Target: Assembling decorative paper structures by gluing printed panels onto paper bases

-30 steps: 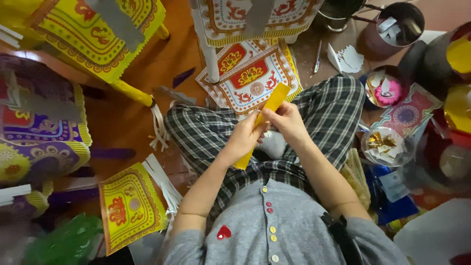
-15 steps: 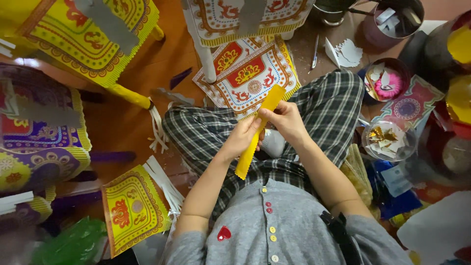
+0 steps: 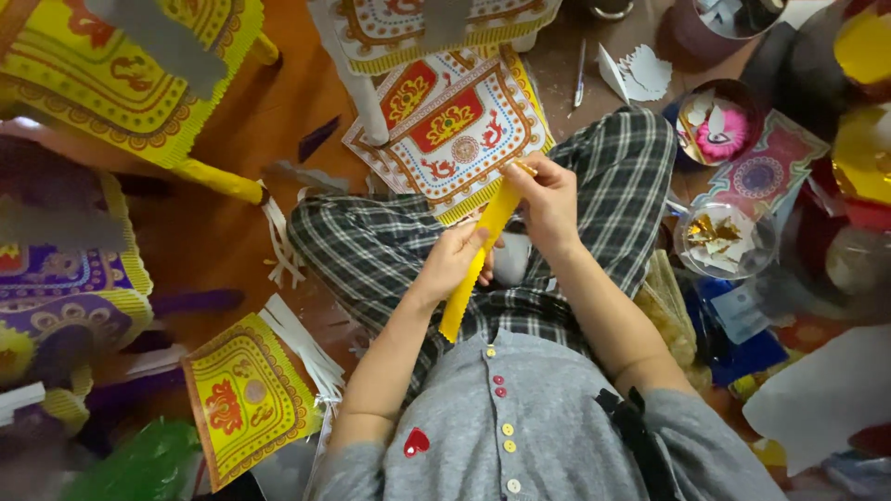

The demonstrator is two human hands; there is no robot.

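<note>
I sit cross-legged on the floor in plaid trousers and a grey buttoned top. A long yellow paper strip [image 3: 469, 278] with a scalloped edge runs diagonally between my hands. My left hand [image 3: 457, 260] pinches its middle, over my lap. My right hand [image 3: 548, 199] grips the strip's upper end, just above my knee. The strip's lower end hangs free toward my shirt. Just beyond my hands lies a red, white and yellow patterned paper sheet [image 3: 450, 121].
Yellow patterned paper pieces lie at the upper left [image 3: 111, 65] and lower left [image 3: 246, 399]; a purple patterned one [image 3: 65, 278] is at left. On the right stand a bowl of pink and white cutouts [image 3: 715, 125], a clear dish of gold foil scraps [image 3: 724, 237] and several containers. White paper fringes [image 3: 283, 241] lie on the wooden floor.
My hands have barely moved; the strip has slid slightly, its lower end hanging a little further toward my shirt. The camera tipped a little.
</note>
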